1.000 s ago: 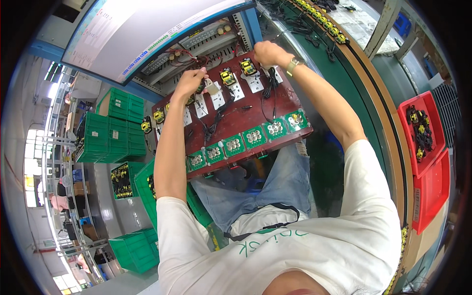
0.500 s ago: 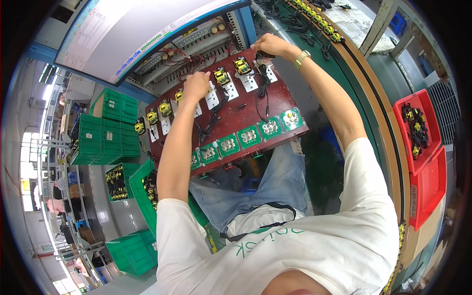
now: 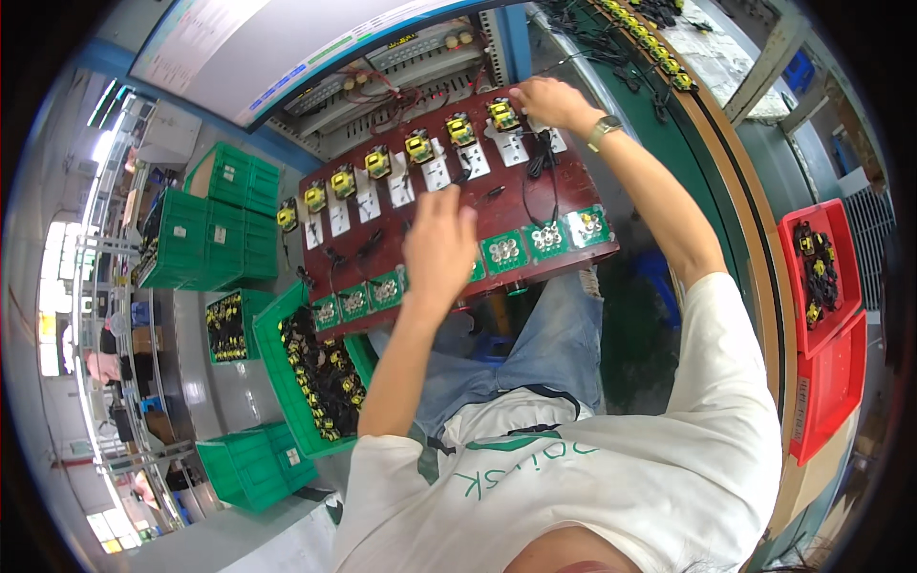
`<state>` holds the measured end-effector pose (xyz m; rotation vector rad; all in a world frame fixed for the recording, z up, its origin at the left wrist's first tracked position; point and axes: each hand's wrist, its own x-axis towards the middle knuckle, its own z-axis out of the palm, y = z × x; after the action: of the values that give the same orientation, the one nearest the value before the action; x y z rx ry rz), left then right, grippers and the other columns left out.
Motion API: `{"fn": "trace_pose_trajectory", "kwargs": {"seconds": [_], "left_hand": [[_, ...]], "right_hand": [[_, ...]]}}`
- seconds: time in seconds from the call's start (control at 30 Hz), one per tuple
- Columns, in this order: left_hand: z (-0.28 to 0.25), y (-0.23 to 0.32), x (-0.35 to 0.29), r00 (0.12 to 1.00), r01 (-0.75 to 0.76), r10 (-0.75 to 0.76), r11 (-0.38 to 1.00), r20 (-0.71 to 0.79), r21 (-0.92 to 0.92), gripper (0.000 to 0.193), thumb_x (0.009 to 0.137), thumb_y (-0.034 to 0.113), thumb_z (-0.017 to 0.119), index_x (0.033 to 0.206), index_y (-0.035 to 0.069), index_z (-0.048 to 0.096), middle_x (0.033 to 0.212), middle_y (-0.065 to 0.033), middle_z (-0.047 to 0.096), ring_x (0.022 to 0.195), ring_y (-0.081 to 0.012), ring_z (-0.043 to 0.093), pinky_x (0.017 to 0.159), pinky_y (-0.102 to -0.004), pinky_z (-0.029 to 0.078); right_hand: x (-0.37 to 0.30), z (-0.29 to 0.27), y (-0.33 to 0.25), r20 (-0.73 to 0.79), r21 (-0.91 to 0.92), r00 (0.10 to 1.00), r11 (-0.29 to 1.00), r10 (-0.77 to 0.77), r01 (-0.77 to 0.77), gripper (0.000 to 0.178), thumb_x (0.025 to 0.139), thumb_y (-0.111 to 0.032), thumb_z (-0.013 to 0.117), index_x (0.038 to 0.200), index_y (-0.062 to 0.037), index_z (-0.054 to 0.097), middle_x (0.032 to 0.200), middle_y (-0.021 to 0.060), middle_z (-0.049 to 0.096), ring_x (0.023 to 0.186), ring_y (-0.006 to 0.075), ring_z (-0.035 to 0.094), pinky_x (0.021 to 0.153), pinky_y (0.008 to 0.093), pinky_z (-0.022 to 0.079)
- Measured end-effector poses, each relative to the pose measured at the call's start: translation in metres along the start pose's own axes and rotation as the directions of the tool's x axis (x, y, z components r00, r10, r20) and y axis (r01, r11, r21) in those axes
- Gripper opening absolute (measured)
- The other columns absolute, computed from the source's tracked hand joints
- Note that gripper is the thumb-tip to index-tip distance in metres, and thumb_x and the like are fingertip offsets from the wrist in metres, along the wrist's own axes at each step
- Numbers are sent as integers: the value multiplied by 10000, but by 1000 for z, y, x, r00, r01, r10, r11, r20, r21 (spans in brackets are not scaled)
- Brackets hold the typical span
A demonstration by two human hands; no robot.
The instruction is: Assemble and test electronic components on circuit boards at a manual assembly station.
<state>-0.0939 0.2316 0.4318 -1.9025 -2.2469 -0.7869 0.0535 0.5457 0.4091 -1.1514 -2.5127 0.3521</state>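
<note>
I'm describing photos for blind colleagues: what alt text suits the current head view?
A person's blurred left hand is over a dark red panel, near green circuit boards; the right hand is near the far right corner. Yellow components sit at white sockets along the far side; a screen stands beyond, green bins to the left.

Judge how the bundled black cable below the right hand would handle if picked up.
The black cable would probably flop rather than stay straight, since it lies in folded loops. One stretch curves loosely across the dark red board, so it could trail or snag. Being thin, it looks light.
</note>
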Motion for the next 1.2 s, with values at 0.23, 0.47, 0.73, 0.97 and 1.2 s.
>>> {"fn": "trace_pose_trajectory", "kwargs": {"seconds": [0.23,0.47,0.73,0.97,1.2], "left_hand": [[8,4,-39,984,160,-132,950,118,-269,321,959,154,770,1236,4,711,1115,-148,663,831,-316,703,769,-419,596],[-38,12,-86,912,236,-396,723,-110,-649,91,933,-17,805,971,-33,724,1014,-94,640,772,-196,705,727,-272,603],[-44,14,-130,748,368,-590,-14,305,-930,212,972,-23,772,1158,-42,673,1029,-128,680,837,-226,761,782,-292,644],[-19,-6,-145,696,514,-369,-343,616,-786,227,1027,28,726,1240,-33,681,964,-163,752,828,-222,765,796,-297,639],[-28,-16,-150,640,618,-297,-348,708,-705,198,1054,86,712,1218,-24,709,935,-144,771,825,-189,743,716,-241,592]], "right_hand": [[-97,-41,-102,-702,206,712,957,0,204,349,1048,-346,643,999,-12,733,1035,142,794,828,370,707,737,488,566],[-105,73,-153,181,207,946,930,269,-304,736,962,-677,649,831,38,762,851,208,785,814,450,769,710,525,617],[-84,89,-163,372,739,892,499,259,-453,430,987,-417,699,978,9,757,938,202,788,795,380,761,628,447,568],[-122,30,-166,597,797,772,-271,219,-540,179,1003,-199,695,1097,-46,688,1158,182,791,790,242,747,546,313,459],[-159,2,-136,556,697,831,-539,-11,-473,54,1036,-127,676,1031,-74,686,1136,171,782,957,185,729,625,268,488]]}}
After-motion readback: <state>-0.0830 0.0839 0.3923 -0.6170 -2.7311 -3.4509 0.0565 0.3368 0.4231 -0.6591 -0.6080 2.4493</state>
